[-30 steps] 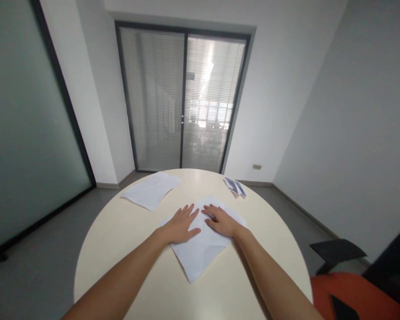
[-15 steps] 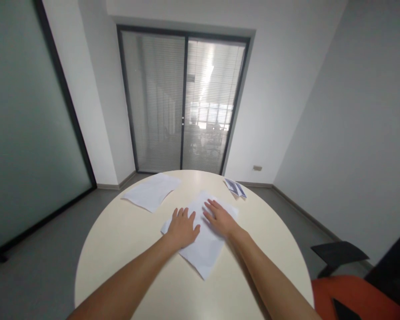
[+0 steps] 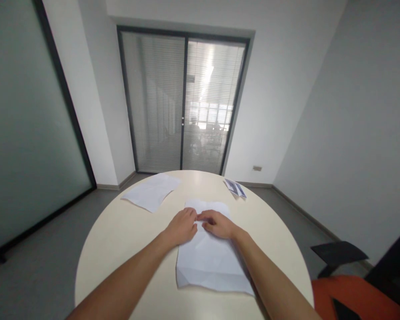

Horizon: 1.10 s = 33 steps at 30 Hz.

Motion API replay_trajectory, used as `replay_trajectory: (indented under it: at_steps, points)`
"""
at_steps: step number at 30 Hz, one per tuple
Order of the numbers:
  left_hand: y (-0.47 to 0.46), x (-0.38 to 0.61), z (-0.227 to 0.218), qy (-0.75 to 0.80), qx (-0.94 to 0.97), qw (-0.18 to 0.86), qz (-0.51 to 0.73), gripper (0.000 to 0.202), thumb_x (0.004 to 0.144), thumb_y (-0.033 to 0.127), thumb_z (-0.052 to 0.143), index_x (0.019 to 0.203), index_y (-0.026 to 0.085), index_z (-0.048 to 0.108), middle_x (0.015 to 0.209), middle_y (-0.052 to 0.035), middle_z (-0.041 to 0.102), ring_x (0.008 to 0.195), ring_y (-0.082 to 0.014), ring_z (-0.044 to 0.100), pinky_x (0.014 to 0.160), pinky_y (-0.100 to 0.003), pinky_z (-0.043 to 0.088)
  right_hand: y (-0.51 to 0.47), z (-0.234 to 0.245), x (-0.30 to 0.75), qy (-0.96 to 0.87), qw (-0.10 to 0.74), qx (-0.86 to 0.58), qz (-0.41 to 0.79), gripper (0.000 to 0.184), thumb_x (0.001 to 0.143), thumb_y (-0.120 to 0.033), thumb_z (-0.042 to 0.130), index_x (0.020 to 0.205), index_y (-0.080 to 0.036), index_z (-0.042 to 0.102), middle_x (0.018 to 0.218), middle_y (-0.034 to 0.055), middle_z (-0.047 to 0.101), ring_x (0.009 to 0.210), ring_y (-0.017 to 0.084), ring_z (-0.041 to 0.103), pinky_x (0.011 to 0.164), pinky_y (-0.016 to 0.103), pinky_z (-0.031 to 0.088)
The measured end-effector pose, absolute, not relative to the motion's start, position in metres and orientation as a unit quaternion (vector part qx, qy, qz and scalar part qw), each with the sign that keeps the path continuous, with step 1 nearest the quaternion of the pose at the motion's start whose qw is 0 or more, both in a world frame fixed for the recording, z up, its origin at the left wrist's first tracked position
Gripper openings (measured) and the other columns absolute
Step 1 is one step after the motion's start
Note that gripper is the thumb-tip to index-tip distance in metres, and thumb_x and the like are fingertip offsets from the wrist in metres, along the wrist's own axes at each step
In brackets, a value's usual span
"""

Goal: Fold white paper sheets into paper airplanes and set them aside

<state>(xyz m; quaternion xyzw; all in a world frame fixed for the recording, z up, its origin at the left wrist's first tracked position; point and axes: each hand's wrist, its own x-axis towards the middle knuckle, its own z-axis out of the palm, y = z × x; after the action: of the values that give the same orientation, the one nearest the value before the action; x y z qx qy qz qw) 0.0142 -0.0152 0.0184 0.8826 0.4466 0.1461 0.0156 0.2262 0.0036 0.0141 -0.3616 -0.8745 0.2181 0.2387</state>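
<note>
Left hand (image 3: 184,226) curls its fingers over the left side of a white paper sheet (image 3: 213,258); right hand (image 3: 219,224) bends in from the right, thumb apart from index, fingertips meeting or nearly meeting the left's. Can't tell whether either pinches paper or only presses. Sheet: thin, matte, creased, roughly rectangular, wavy far edge, crosswise fold line near the close edge. It lies under both hands, mostly on the wearer's side of them; right forearm covers part of its right edge. Smooth cream round table (image 3: 120,240) shows left of the sheet out to the rim, with a strip before the near edge. Second white sheet (image 3: 151,192), curved edges, far left by the rim; folded printed paper (image 3: 235,188), far right, near the rim.
</note>
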Motion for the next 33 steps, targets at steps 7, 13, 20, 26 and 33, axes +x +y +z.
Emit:
replay_trajectory:
  at_steps: [7,13,20,26,33]
  points:
    - [-0.005,0.007,0.001,0.452,0.883,0.088,0.094,0.066,0.097,0.047,0.035,0.153,0.013,0.03,0.162,-0.0152,0.024,0.151,-0.0296,0.018,0.121,-0.051,0.015,0.01,0.001,0.226,-0.846,0.159,-0.49,0.134,0.062,0.096,-0.052,0.046,0.148,-0.018,0.045,0.157,0.0133,0.037,0.146,0.032,0.03,0.118,0.052,0.022]
    - [-0.006,0.008,0.004,0.467,0.875,0.084,0.092,0.067,0.097,0.054,0.033,0.153,0.016,0.033,0.162,-0.014,0.024,0.151,-0.031,0.017,0.12,-0.054,0.013,0.017,0.001,0.253,-0.748,0.11,-0.648,0.087,0.07,0.097,-0.058,0.037,0.152,-0.014,0.036,0.161,0.0149,0.027,0.15,0.036,0.019,0.118,0.058,0.017]
    - [-0.004,0.005,0.003,0.474,0.869,0.075,0.121,0.066,0.097,0.054,0.036,0.15,0.015,0.039,0.159,-0.0148,0.031,0.149,-0.0316,0.023,0.12,-0.055,0.014,0.023,0.0,0.284,-0.766,0.167,-0.62,0.044,0.055,0.093,-0.046,0.052,0.136,-0.013,0.056,0.144,0.0178,0.054,0.135,0.033,0.047,0.113,0.045,0.034]
    - [-0.002,0.006,0.0,0.476,0.867,0.042,0.14,0.063,0.096,0.051,0.043,0.147,0.014,0.043,0.157,-0.0156,0.036,0.146,-0.0319,0.031,0.119,-0.053,0.021,0.029,-0.001,0.287,-0.746,0.269,-0.603,0.088,0.057,0.082,-0.032,0.064,0.135,-0.012,0.057,0.133,0.0166,0.063,0.121,0.028,0.059,0.105,0.039,0.042]
    - [0.003,0.006,-0.005,0.448,0.858,-0.03,0.251,0.045,0.095,0.036,0.05,0.135,0.017,0.053,0.145,-0.0139,0.052,0.134,-0.0283,0.047,0.114,-0.048,0.032,0.033,-0.003,0.292,-0.628,0.43,-0.637,0.121,0.023,0.081,-0.03,0.057,0.092,-0.018,0.073,0.096,0.0097,0.074,0.089,0.025,0.068,0.084,0.036,0.05]
